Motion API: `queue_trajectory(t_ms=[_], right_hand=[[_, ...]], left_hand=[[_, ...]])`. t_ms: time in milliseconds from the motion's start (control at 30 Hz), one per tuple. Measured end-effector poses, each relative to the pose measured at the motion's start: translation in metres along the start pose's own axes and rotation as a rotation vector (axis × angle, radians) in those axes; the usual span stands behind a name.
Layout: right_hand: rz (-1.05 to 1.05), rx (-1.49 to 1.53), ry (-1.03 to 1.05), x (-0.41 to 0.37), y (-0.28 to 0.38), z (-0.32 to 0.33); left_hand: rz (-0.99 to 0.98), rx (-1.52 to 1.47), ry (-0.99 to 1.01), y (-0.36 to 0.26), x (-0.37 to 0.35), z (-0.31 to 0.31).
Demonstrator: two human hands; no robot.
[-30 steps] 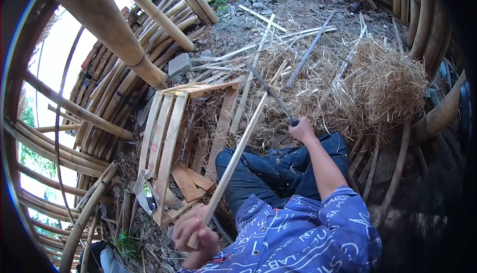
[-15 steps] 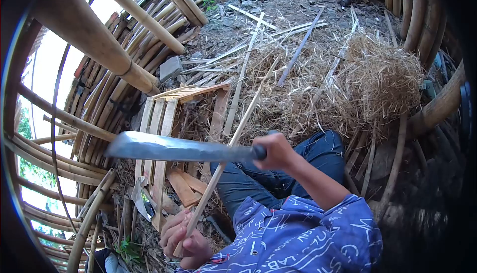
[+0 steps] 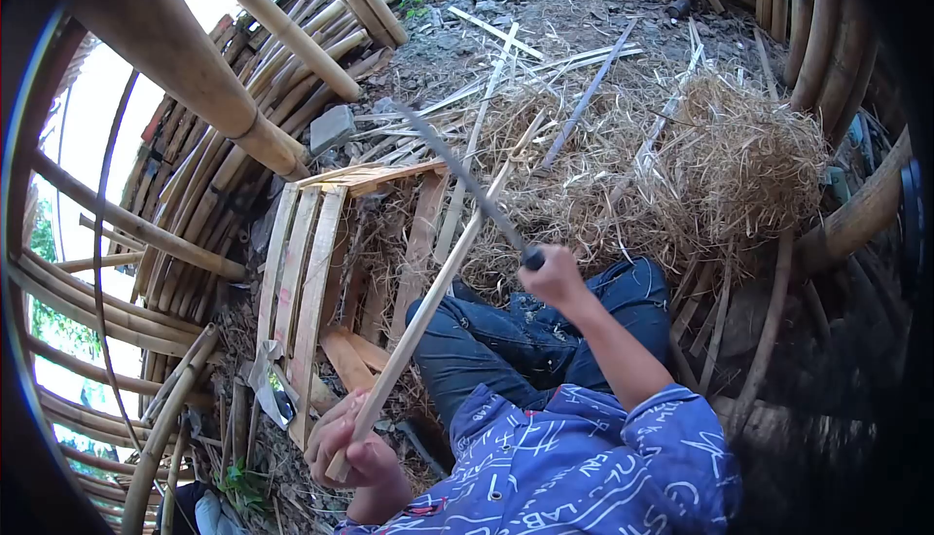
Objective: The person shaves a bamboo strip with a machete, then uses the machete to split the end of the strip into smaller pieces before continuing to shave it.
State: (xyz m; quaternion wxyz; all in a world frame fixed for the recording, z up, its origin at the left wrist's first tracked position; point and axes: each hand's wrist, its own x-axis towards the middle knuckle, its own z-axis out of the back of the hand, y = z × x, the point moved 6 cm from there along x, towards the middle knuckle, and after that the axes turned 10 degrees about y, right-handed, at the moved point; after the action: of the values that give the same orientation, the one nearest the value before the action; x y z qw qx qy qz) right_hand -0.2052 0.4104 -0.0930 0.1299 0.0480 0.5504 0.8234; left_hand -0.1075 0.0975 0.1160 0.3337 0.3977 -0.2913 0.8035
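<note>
Head view: my right hand (image 3: 553,277) is closed around the handle of a long knife (image 3: 462,177), its blade slanting up and away to the left across a pale strip (image 3: 428,309); whether edge and wood touch, I cannot tell. My left hand (image 3: 352,443) grips that strip near its lower end, and it runs up past my left knee. Farther out, a slatted crate (image 3: 319,292) sits to the left, with curly shavings (image 3: 749,156) heaped to the right.
</note>
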Motion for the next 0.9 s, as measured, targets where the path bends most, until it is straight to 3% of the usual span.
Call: queue_trajectory(t_ms=[67,133,167,233,333,367,433,467,500,567,633,667,700,767,800,900], right_hand=[[0.178,0.107,0.126,-0.03,0.049,-0.012],[0.412,0.003,0.212,-0.06,0.101,-0.013],[0.411,0.003,0.215,-0.063,0.107,-0.011],[0.599,-0.114,0.289,-0.071,0.123,-0.017],[0.286,-0.145,0.227,-0.032,0.071,-0.016],[-0.005,-0.109,0.218,-0.008,0.029,-0.009],[-0.314,-0.155,0.075,0.032,-0.069,0.013],[-0.32,-0.178,0.009,0.045,-0.115,0.024],[-0.313,-0.201,-0.06,0.057,-0.136,0.035],[-0.292,-0.234,-0.065,0.061,-0.111,0.035],[-0.313,-0.288,-0.048,0.04,-0.089,0.035],[-0.246,-0.277,-0.064,0.036,-0.064,0.033],[-0.179,-0.262,-0.078,0.031,-0.043,0.032],[-0.185,-0.167,-0.066,0.018,-0.016,0.025],[-0.18,-0.064,-0.052,0.014,-0.008,0.019],[-0.161,-0.027,-0.014,0.0,-0.003,0.004]], left_hand=[[0.032,-0.067,-0.002,-0.005,0.017,-0.003],[0.065,-0.097,-0.057,-0.005,0.017,-0.005],[0.068,-0.096,-0.056,-0.007,0.017,-0.005],[0.026,-0.021,-0.076,-0.014,0.018,-0.003],[-0.07,-0.016,0.029,-0.013,0.015,-0.003],[-0.065,-0.018,0.028,-0.013,0.01,-0.003],[-0.029,-0.077,0.014,-0.021,0.009,-0.005],[0.074,-0.407,0.318,-0.028,0.02,-0.02],[-0.007,-0.34,0.535,-0.038,0.022,-0.028],[-0.027,-0.246,0.379,-0.041,0.007,-0.027],[0.186,-0.022,0.163,-0.018,0.0,-0.014],[0.062,0.013,0.228,-0.004,-0.005,-0.012],[0.064,-0.001,0.228,-0.004,0.001,-0.015],[0.021,-0.018,0.074,-0.009,0.017,-0.007],[0.063,0.045,-0.037,-0.005,0.011,0.0],[0.138,0.216,-0.114,-0.005,0.015,0.024]])
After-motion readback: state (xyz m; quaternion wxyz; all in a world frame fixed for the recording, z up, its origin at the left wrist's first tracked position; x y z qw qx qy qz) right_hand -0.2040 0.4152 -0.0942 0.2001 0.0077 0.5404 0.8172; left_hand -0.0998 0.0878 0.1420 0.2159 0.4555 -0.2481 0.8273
